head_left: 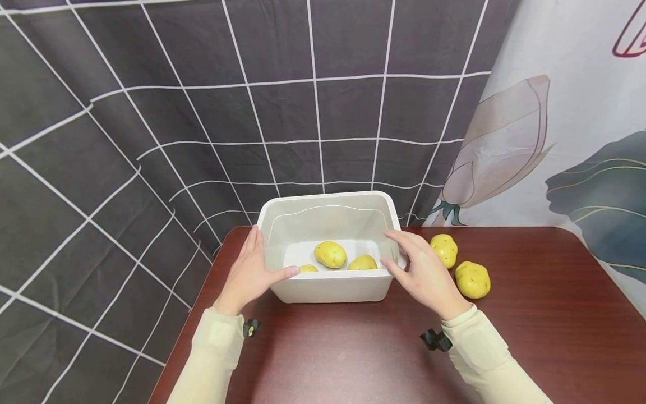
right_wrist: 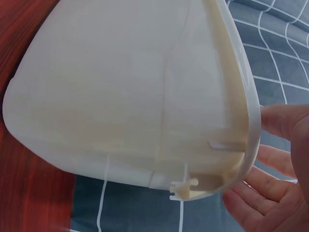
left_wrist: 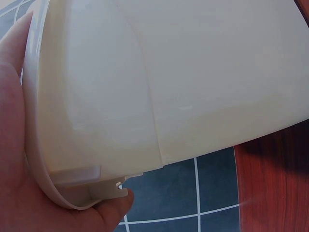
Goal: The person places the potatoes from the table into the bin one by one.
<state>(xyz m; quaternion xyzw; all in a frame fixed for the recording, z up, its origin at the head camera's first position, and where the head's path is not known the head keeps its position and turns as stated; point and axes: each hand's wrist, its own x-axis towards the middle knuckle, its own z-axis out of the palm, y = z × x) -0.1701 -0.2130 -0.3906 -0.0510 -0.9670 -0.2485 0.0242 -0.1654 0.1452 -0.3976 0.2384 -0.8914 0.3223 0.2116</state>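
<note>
Our left hand (head_left: pixel 250 273) grips the left end of the white bin (head_left: pixel 330 289) on the worktop (head_left: pixel 328 348), our right hand (head_left: pixel 424 272) spreads loose fingers at its right rim, three potatoes (head_left: pixel 330 254) lie inside it and two more potatoes (head_left: pixel 473 279) right of it, so we seem to be steadying it, the next move calling for a firmer right-hand hold.

A wood-grained, reddish-brown table (head_left: pixel 535 320) is backed and, at left, flanked by a dark grey cloth (head_left: pixel 280 115) marked with white grid lines (head_left: pixel 317 109). At right, a white curtain (head_left: pixel 570 84) is seen, printed with a pale pink flower (head_left: pixel 504 143), a blue-grey leaf (head_left: pixel 605 193) and a partly cropped red outline (head_left: pixel 628 55).
</note>
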